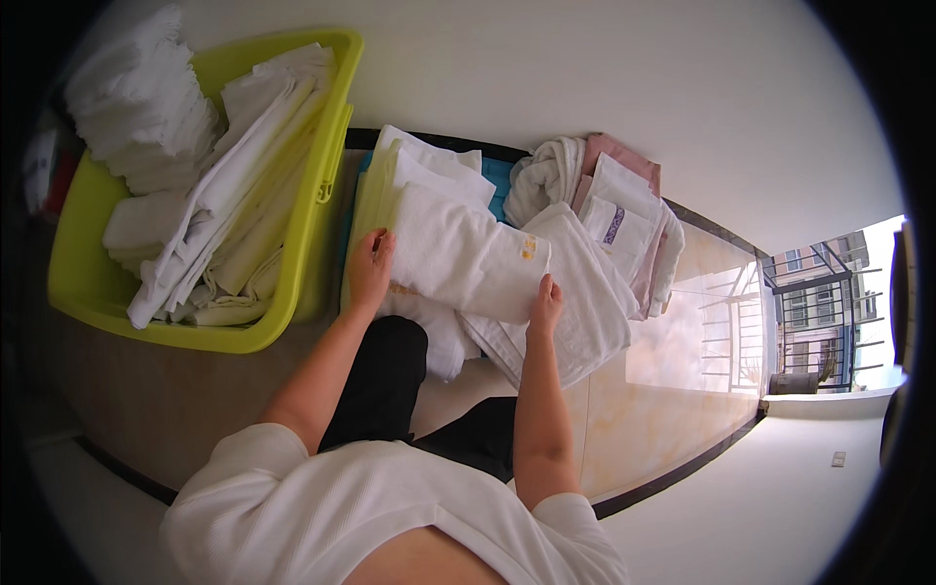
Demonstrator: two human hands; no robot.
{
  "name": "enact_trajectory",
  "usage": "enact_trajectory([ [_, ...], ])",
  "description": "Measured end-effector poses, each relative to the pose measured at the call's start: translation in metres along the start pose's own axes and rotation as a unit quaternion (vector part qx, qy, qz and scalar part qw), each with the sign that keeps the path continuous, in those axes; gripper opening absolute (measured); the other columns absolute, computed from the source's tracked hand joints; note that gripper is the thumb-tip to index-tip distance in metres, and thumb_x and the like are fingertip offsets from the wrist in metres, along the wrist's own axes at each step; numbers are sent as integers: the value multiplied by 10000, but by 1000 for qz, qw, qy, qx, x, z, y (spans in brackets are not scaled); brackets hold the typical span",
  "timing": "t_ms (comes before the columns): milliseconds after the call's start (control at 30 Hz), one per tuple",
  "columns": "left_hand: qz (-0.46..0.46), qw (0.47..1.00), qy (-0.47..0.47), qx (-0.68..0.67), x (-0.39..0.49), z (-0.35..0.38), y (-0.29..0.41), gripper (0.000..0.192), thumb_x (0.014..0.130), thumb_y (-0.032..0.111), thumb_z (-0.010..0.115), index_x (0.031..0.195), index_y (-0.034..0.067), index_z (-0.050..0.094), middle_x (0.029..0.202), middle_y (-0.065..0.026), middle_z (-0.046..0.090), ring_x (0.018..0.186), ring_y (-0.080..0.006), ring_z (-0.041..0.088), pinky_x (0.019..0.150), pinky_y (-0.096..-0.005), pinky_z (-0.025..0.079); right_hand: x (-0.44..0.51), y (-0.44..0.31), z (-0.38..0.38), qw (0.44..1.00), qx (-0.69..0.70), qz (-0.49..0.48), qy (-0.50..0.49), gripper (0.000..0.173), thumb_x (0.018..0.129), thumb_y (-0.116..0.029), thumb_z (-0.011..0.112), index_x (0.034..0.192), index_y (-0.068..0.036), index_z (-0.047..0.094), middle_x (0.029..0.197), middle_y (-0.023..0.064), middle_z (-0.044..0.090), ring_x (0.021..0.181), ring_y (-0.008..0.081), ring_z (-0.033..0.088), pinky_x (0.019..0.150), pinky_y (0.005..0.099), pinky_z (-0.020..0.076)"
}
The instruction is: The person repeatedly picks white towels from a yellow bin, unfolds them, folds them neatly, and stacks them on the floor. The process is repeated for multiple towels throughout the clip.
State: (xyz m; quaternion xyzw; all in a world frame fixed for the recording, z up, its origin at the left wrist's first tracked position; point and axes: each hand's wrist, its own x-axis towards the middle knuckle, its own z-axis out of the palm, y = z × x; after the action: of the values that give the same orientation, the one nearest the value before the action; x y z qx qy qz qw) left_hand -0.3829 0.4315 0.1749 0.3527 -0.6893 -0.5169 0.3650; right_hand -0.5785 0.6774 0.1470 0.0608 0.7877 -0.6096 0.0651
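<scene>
A folded white terry towel [461, 248] with small yellow embroidery near its right end lies across other white linens in front of me. My left hand [371, 269] grips its left end, and my right hand [545, 303] pinches the corner at its right end. Under and behind it are folded white cloths [439, 164]. To the right, partly beneath the held towel, another white towel [585, 300] is spread at a slant. More white cloth [431, 333] bunches below the held towel, near my knee. What supports the pile is mostly hidden; a blue surface [499, 179] shows behind it.
At the left stands a lime-green plastic tub [292, 292] filled with stacked white cloths [234, 190]. Along the wall at the right are a rolled white towel [545, 179], pink folded cloth [629, 161] and a white piece with a purple band [614, 223]. A window with bars [819, 314] is at far right.
</scene>
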Motion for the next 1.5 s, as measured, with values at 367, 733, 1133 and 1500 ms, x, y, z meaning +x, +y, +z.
enact_trajectory([
  [367,-128,967,-125,180,93,42,43,498,879,457,528,984,-27,584,892,-192,635,844,-331,615,737,-387,462,32,-67,44,954,-286,-67,57,358,875,-365,535,908,-13,592,992,172,610,932,350,568,819,432,432],
  [733,-202,977,-49,52,119,63,32,293,854,308,612,1001,60,563,846,-100,637,719,-242,614,637,-369,477,42,-86,55,928,-264,-229,130,361,844,-319,615,1070,-44,557,1119,106,594,1097,304,504,940,458,341],
  [1133,-216,941,-245,-92,124,43,28,381,834,279,636,1107,25,554,1011,-86,605,836,-179,590,713,-317,473,-20,-77,-7,680,-453,-530,-227,548,702,28,587,1224,-135,550,1324,78,500,1251,296,437,1016,450,326],
  [1500,-19,998,11,61,59,10,8,189,864,198,618,871,10,595,802,-122,619,736,-250,597,661,-341,469,-23,-29,-15,705,-453,-526,-144,519,770,6,531,1252,-185,542,1319,28,512,1192,266,464,975,408,349],
])
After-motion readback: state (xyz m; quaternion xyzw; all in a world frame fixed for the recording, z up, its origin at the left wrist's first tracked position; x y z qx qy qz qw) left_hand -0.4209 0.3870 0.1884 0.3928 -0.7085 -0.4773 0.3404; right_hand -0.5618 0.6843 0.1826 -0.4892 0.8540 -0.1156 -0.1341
